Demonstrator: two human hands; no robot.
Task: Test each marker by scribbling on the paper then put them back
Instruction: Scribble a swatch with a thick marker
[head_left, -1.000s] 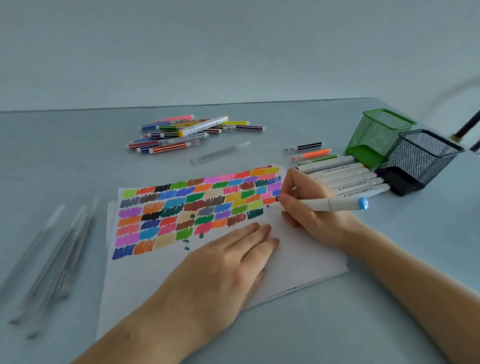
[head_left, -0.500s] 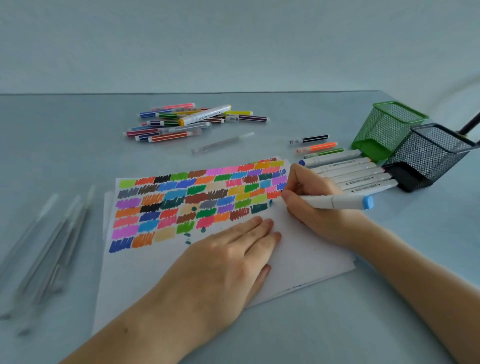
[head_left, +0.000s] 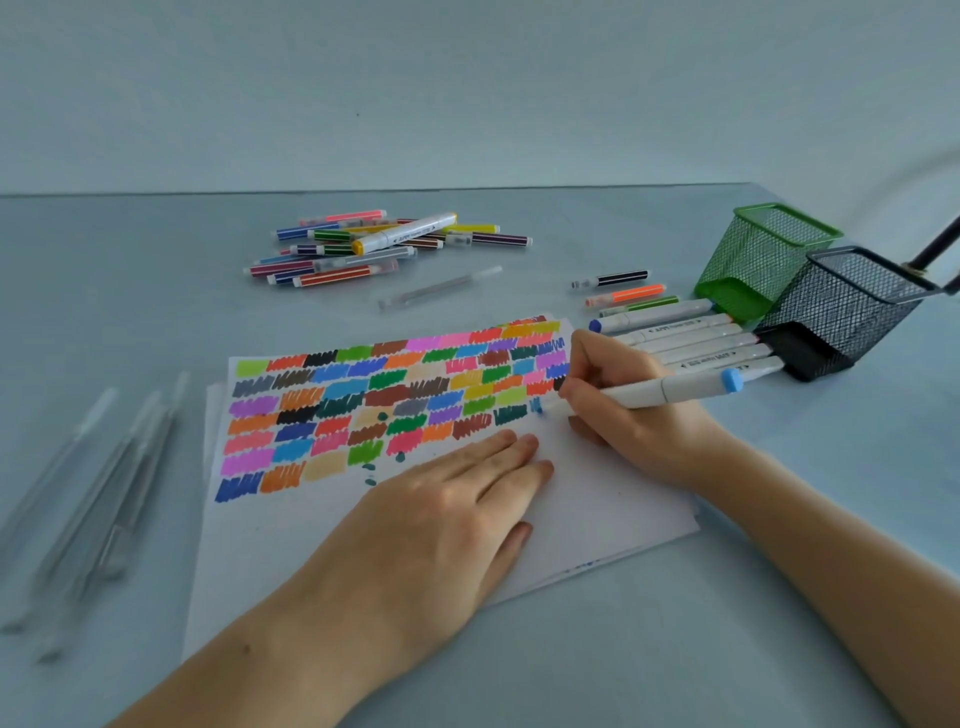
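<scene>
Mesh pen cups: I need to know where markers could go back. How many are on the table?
2. A green mesh cup stands at the table's far right; a black mesh cup sits beside it, nearer the camera. None appear hidden.

A pale blue-grey table (head_left: 130, 312) fills the lower part of the view, its surface smooth and slightly glossy. Behind the table's far edge rises a plain wall (head_left: 467, 93) of nearly the same pale blue-grey, bare and unmarked. Beyond the table's right-hand end the wall tone turns lighter. The light is soft and even across the table, throwing only faint shadows, and the far edge shows as a thin dark line against the wall
</scene>
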